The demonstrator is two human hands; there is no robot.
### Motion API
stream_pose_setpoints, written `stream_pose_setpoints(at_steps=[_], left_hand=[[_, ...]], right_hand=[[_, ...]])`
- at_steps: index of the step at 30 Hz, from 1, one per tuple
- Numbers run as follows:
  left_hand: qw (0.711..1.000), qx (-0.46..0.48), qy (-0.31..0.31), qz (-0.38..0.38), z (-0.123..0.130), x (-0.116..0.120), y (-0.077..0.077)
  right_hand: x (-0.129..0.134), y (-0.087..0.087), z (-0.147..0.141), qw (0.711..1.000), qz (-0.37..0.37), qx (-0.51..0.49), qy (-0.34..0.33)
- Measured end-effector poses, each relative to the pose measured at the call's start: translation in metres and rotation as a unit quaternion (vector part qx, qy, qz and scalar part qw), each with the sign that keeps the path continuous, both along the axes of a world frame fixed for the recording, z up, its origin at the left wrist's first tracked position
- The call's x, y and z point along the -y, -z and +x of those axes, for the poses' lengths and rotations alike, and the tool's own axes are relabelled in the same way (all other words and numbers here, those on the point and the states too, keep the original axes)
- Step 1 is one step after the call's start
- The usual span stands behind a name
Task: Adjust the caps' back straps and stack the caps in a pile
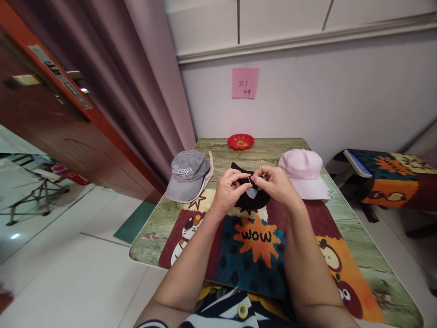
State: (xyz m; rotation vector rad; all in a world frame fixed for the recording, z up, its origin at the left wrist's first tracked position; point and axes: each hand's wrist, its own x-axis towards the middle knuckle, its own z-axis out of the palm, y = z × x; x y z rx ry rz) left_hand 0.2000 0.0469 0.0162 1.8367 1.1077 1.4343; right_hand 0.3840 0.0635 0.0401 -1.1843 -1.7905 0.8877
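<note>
Over the middle of the table, my left hand [230,189] pinches with thumb and index finger at a black item [254,200] that looks like a cap, with a grey-blue patch inside. Close on its right, my right hand [273,181] also has its fingertips pressed together. A small thin white piece shows between the two sets of fingertips; it is too small to name. A grey cap [189,173] with white lettering rests at the left, a beige strap behind it. To the right sits a pale pink cap [302,173].
A red scalloped dish [241,142] stands at the table's back edge. A colourful mat [254,269] lies under my forearms. On the wall is a pink note [245,83]. An orange-brown door [85,123] and a curtain are at the left, another small table [396,171] at the right.
</note>
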Motion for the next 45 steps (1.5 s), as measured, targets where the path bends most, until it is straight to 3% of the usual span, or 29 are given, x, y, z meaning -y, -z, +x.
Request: stream_pose_setpoints(at_steps=[10, 24, 36, 41, 45], left_hand=[[0.998, -0.028, 0.043, -0.025, -0.004, 0.002, -0.004], [0.997, -0.032, 0.067, -0.021, -0.003, 0.003, -0.001], [0.999, -0.036, 0.015, -0.013, -0.006, 0.006, -0.004], [1.000, 0.000, 0.001, -0.025, -0.009, 0.005, -0.002], [0.994, 0.062, 0.034, -0.085, -0.010, 0.004, 0.001]], right_hand=[[0.002, -0.001, 0.008, 0.998, -0.022, -0.014, -0.051], [0.003, -0.002, 0.010, 0.998, -0.012, -0.002, -0.064], [-0.002, 0.007, -0.008, 0.997, -0.003, -0.071, -0.029], [-0.003, 0.008, -0.013, 0.994, -0.005, -0.094, -0.047], [0.000, 0.003, -0.006, 0.993, -0.003, -0.069, -0.100]])
